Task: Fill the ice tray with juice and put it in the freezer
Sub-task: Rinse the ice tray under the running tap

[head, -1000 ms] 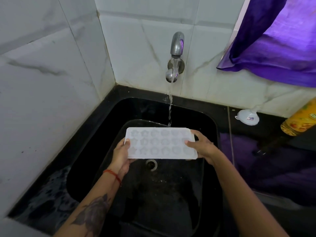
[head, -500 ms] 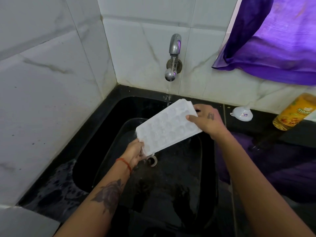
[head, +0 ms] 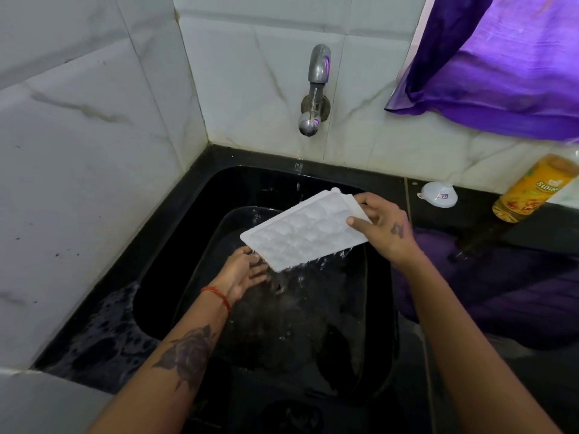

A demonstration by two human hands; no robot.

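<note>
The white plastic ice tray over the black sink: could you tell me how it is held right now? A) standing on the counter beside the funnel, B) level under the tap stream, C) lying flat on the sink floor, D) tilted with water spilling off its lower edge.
D: the white plastic ice tray slopes down toward the left hand, with water running off its lower edge into the black sink; the right hand grips its raised end.

Dim, soft daylight thru purple curtain [head: 501, 67] top right, wide-angle bend at edges, slight blur

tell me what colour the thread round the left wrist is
Red-orange, a thin thread band on the left wrist, in the head view.
</note>
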